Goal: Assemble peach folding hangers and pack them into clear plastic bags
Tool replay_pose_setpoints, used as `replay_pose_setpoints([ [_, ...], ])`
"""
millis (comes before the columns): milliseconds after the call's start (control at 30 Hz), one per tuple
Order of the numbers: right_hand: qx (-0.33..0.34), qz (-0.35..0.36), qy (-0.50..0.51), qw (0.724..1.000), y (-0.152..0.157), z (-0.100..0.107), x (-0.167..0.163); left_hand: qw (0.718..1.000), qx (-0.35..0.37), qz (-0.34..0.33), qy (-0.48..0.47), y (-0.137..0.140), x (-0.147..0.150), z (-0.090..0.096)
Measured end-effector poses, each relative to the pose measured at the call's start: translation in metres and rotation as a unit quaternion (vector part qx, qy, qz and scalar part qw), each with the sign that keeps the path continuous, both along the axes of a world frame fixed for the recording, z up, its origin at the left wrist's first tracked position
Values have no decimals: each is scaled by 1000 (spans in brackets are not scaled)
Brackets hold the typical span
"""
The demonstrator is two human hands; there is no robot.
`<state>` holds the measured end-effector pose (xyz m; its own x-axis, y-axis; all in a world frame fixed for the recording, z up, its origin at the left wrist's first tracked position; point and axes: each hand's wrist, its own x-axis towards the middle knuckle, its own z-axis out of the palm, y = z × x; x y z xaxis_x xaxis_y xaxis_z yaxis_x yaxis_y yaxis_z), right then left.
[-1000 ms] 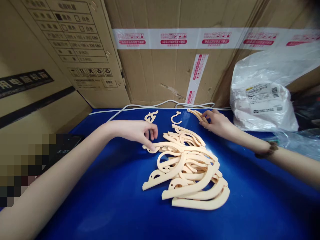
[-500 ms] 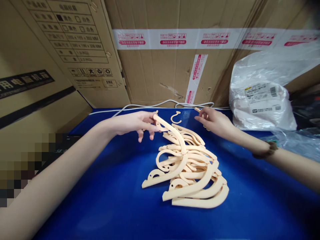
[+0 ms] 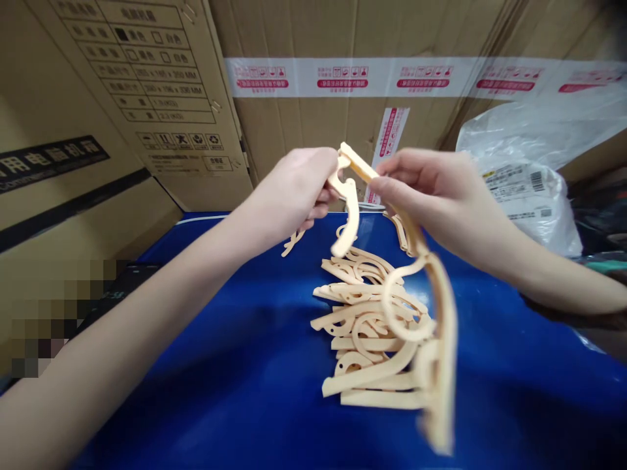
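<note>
A cream plastic folding clothes hanger [image 3: 445, 307] hangs in the air, its hook loop facing left and its lower arm blurred by motion. My right hand [image 3: 435, 186] is closed round its upper arm. At that arm's raised end, my left hand [image 3: 298, 186] pinches a small curved hanger piece [image 3: 349, 219]. The piece touches or nearly touches the arm end; my left fingertips are partly hidden behind it. Below both hands, a pile of similar folding hangers [image 3: 367, 378] lies on the blue table [image 3: 235, 391].
Small cream pieces [image 3: 292, 243] lie behind my left hand, and slim curved strips [image 3: 399, 230] lie farther right. Cardboard boxes [image 3: 304, 130] wall the back and left. A white plastic bag [image 3: 529, 196] stands at back right. A pale cable [image 3: 206, 218] runs along the back.
The hanger has risen from over the pile and moved right. My right hand has come from the back right to grip its arm. My left hand has moved up and right, now pinching the small piece.
</note>
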<state>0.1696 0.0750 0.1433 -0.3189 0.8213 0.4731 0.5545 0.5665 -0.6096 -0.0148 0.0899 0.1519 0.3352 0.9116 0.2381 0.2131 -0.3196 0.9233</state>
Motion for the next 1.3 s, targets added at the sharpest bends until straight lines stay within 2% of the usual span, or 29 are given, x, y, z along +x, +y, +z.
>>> replay_pose_setpoints([
  [67,132,-67,-139,979,1,6,3,1000,-3,4,10,0,2,2],
  [133,200,-139,-311,919,1,8,5,999,11,5,49,1,5,-2],
  [200,205,-168,-452,852,3,7,6,994,56,5,98,3,7,-12],
  [233,194,-163,-500,828,5,5,8,990,79,5,116,4,8,-18],
  [300,167,-129,-545,812,11,1,13,987,95,0,130,6,10,-28],
  [333,152,-105,-543,820,16,-1,17,988,86,-5,130,7,11,-33],
  [433,86,-2,-453,887,34,-7,32,990,46,-38,131,11,11,-41],
  [500,4,69,-353,933,46,-9,43,987,52,-50,142,15,9,-43],
  [533,-44,93,-304,947,51,-9,49,987,60,-47,144,18,6,-44],
  [633,-191,104,-171,961,60,-8,65,985,48,-4,167,31,-8,-48],
  [733,-273,75,-61,957,59,-9,73,966,11,70,249,52,-30,-59],
  [900,-266,36,80,960,44,-9,69,940,22,178,289,81,-59,-89],
  [967,-243,18,146,959,38,-6,65,936,49,204,283,82,-57,-93],
  [1033,-213,-22,219,952,32,-2,62,946,64,191,255,72,-44,-89],
  [1067,-204,-48,261,942,30,0,59,963,54,161,209,64,-34,-85],
  [1100,-196,-72,304,929,29,2,57,984,4,106,146,54,-23,-80],
  [1133,-186,-88,341,917,28,2,55,993,-77,32,83,42,-11,-74],
  [1200,-154,-91,381,907,27,0,52,973,-199,-109,-26,17,9,-65],
  [1300,-96,-70,376,919,28,-10,56,943,-267,-152,-126,-12,28,-58],
])
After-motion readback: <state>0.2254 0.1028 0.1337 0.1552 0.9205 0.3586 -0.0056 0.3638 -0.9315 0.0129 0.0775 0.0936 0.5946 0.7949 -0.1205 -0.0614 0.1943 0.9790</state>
